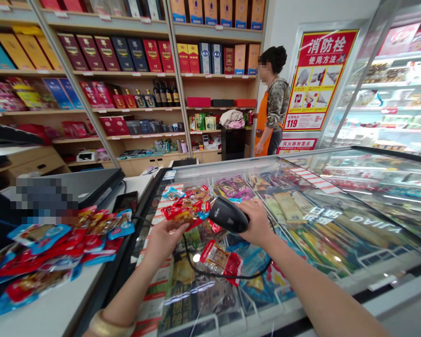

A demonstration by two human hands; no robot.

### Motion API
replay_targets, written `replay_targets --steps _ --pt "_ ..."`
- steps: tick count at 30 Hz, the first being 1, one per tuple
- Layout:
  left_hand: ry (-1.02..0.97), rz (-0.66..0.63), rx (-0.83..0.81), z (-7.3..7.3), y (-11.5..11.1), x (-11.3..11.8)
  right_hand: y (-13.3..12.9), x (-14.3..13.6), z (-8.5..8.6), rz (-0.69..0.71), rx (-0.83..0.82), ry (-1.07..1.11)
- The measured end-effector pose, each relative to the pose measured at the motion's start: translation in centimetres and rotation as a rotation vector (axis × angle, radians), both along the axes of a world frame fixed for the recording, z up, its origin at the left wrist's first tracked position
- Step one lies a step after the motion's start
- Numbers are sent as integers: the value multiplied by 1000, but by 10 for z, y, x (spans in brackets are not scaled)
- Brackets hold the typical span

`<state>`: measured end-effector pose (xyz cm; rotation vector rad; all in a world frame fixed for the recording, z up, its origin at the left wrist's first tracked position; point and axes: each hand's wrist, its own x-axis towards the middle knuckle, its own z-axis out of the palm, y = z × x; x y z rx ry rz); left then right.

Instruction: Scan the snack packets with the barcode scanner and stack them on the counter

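My right hand is wrapped round the handle of a black barcode scanner, whose head points left toward the snack packets. Its dark cable loops down across the freezer glass. With my left hand I pinch a red snack packet, just left of the scanner head. More red and blue packets lie in a heap behind it on the glass. One red-and-clear packet rests on the glass below the scanner, inside the cable's loop.
On the white counter at left, a pile of red and blue snack packets lies beside a dark phone and a screen. The glass-topped freezer stretches right. Behind it, a person in an orange apron stands near shelves of boxed bottles.
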<state>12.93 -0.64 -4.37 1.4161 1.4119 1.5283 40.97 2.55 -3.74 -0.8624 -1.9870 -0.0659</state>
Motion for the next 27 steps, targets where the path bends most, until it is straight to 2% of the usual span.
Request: replay_targets --steps 2,4,6,9,12,15,21,27 --pt "-348 75 -31 10 0 -4 0 0 0 -2 -15 4" --pt "-645 87 -84 20 -2 -7 0 0 -1 4 -13 11" --pt "-856 49 -172 29 -5 -8 1 0 -1 12 6 18" --pt "-1050 -82 -242 36 -10 -6 0 0 -1 31 27 25" --pt "-1083 -251 -226 34 -14 -2 -2 0 2 74 23 22" --pt "-1000 -340 -196 28 -13 4 -8 -2 9 159 -12 0" --pt "-824 -407 -117 16 -9 12 -20 -9 17 303 -96 -38" --pt "-823 -418 -155 8 -8 13 -22 -13 17 331 -105 -111"
